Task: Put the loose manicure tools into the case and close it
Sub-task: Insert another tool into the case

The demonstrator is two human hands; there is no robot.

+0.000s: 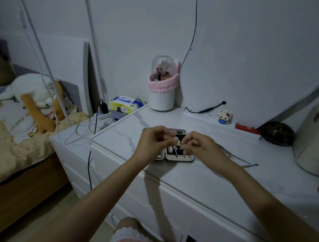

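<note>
Gripping 1 tool (pixel 178 142), 2 hands, 1 open case (pixel 178 157)

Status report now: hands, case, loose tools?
Both hands, left and right, pinching a small tool over open case. Loose tools on dresser, right of case.

white marble-look dresser top (pixel 193 183), open manicure case (pixel 178 154) lying right under both pinching hands, loose metal tools (pixel 236 157) just right of the grip, brush holder (pixel 162 95), block figure (pixel 224 116), red thing (pixel 246 128), dark round object (pixel 277 134) all further back
</note>
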